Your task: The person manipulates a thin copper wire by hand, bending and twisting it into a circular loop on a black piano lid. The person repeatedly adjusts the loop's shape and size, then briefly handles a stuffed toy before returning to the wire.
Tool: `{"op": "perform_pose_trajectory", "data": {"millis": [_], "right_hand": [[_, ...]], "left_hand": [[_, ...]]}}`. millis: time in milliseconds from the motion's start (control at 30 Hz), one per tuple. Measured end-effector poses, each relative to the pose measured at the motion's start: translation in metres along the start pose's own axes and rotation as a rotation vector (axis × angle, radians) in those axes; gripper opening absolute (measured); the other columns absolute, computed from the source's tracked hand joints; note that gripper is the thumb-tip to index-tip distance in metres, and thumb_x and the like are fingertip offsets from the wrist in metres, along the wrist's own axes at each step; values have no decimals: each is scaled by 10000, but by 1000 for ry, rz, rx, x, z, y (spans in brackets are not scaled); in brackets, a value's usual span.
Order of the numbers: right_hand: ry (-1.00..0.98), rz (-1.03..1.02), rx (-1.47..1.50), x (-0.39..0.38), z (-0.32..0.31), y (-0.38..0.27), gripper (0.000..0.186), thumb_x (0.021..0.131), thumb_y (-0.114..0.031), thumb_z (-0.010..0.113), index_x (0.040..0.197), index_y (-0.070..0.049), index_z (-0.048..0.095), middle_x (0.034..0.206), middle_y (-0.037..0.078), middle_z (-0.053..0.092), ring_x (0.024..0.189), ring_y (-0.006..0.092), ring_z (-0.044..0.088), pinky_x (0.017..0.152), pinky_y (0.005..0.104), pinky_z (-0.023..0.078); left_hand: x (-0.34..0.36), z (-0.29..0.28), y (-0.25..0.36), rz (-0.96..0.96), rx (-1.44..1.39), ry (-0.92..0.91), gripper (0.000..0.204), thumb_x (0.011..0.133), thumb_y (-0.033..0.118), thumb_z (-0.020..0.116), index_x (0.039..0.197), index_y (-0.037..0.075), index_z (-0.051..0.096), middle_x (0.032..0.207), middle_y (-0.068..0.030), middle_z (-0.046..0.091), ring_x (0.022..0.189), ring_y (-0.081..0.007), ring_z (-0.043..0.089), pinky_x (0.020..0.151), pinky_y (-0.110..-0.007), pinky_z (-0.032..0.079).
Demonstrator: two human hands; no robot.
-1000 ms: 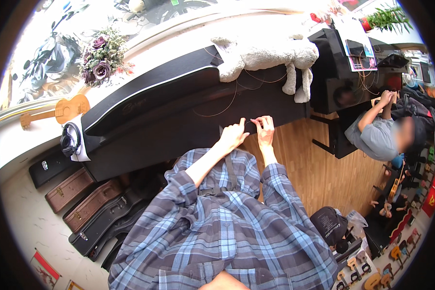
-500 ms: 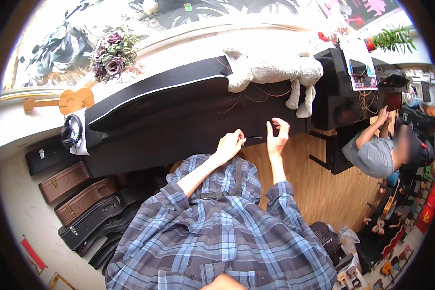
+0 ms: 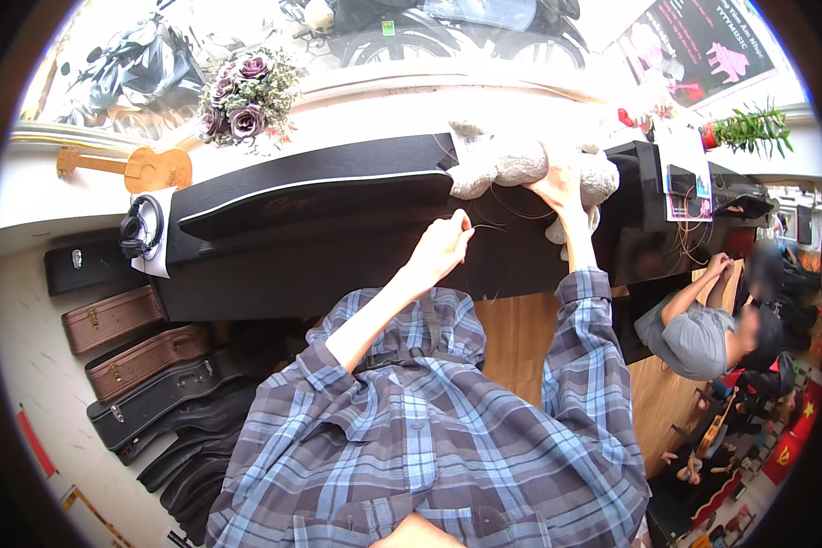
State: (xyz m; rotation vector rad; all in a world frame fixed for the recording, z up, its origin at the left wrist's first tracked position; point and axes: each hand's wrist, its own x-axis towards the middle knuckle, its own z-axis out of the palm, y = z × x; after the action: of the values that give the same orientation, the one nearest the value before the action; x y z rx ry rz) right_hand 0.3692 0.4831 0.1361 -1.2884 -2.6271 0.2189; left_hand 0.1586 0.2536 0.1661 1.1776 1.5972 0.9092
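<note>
A thin, light-coloured wire or string (image 3: pixel 491 225) runs from the pinched fingertips of my left hand (image 3: pixel 440 248), above a long black cabinet-like piece (image 3: pixel 338 265). My right hand (image 3: pixel 562 181) reaches forward onto a white plush toy (image 3: pixel 498 166) lying along the top at the back. Its fingers wrap over the toy's middle, with the thumb on the near side; the fingertips blend into the bright fur. More thin wires loop on the black surface below the toy.
Black headphones (image 3: pixel 141 226) and a small wooden guitar shape (image 3: pixel 158 170) lie at the left, beside a flower bouquet (image 3: pixel 247 105). Instrument cases (image 3: pixel 146 352) are stacked on the floor. A person in a grey shirt (image 3: pixel 694 333) sits at the right, near a potted plant (image 3: pixel 752 132).
My right hand has left the space near my left hand and moved forward and right onto the plush toy. My left hand has lifted slightly forward, still pinching. The view has shifted a little.
</note>
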Motion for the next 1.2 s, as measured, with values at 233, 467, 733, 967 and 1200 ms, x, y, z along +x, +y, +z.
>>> {"op": "perform_pose_trajectory", "data": {"millis": [233,467,733,967,1200], "right_hand": [[80,111,304,21,-30,5,1013,642,-343,955,1487,-40,485,1446,251,533,1414,433,444,1207,555,320],[135,169,473,22,-49,4,1009,637,-392,964,1463,-29,514,1381,235,610,1382,422,496,1191,546,361],[156,72,178,6,2,-22,1015,645,-448,959,1461,-42,512,1421,249,565,1353,449,508,1153,550,398],[233,38,67,-38,7,-50,1048,757,-480,899,1585,-89,387,1587,252,324,1477,441,302,1223,600,238],[181,105,453,-161,43,-133,272,902,-150,784,1170,-129,744,1038,49,703,1006,252,659,889,401,503]], "left_hand": [[67,26,-9,126,50,167,96,1024,54,565,1020,-40,549,685,-186,671,538,-259,716,559,-378,579],[126,44,-24,-158,-318,360,129,973,-26,504,1025,-103,593,749,-226,696,513,-297,705,500,-388,581],[99,64,-56,221,120,556,262,915,-47,608,1175,-76,624,1163,-277,678,1056,-372,730,876,-428,594],[-18,26,-45,362,43,236,273,968,-18,606,1238,13,634,1285,-194,643,1235,-332,639,1065,-414,515],[-91,-6,-98,-118,-71,88,192,1003,73,632,1178,-5,649,929,-109,763,842,-170,739,781,-296,581]]}}
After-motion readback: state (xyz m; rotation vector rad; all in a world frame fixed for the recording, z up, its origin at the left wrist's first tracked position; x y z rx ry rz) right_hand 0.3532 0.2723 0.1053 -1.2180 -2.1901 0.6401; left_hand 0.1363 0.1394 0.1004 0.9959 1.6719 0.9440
